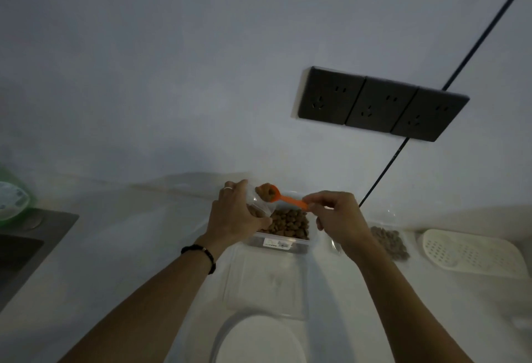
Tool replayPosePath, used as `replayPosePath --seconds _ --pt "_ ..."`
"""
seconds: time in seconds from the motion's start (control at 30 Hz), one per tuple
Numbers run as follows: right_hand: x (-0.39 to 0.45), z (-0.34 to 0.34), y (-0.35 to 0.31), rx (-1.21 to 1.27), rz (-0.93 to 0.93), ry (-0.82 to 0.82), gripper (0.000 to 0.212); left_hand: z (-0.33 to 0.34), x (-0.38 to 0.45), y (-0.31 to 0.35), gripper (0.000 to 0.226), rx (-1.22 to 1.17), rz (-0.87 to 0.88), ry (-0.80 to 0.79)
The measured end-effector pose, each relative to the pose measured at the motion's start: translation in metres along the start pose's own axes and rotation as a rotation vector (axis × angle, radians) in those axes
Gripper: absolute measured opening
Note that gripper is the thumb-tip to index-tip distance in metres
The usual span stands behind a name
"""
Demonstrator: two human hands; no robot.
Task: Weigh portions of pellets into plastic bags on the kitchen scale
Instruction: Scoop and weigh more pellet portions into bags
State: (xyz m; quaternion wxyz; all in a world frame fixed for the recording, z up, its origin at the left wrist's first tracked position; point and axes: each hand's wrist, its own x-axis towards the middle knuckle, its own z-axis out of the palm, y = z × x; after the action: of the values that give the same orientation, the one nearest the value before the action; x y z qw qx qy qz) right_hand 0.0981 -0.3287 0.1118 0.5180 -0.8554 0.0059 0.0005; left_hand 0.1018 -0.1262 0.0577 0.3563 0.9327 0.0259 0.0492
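The open pellet container sits at centre with both hands over it. At six o'clock its clear lid and the white scale fill the near counter. At three o'clock lie a filled bag and a white perforated tray. At nine o'clock bare counter runs to the sink.

Scale – bottom edge cuts it

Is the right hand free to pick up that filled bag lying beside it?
Probably not yet: the right hand is pinching the orange spoon, loaded with pellets. The filled bag lies close, nothing blocking it.
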Motion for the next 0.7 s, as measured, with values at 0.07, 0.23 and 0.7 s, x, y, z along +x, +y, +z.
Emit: replayPosePath --seconds 0.07,0.23,0.7 --pt "-0.006 0.007 -0.008 -0.34 -0.233 -0.045 0.026 0.001 0.0 0.003 0.099 -0.064 -0.004 -0.016" --pt "-0.014 0.01 -0.008 -0.528 -0.582 0.053 0.028 0.002 -0.004 0.002 0.104 -0.176 -0.015 -0.014" --pt "0.011 0.02 0.038 -0.349 0.169 0.056 0.024 -0.003 -0.014 -0.014 0.1 -0.215 0.03 0.001"
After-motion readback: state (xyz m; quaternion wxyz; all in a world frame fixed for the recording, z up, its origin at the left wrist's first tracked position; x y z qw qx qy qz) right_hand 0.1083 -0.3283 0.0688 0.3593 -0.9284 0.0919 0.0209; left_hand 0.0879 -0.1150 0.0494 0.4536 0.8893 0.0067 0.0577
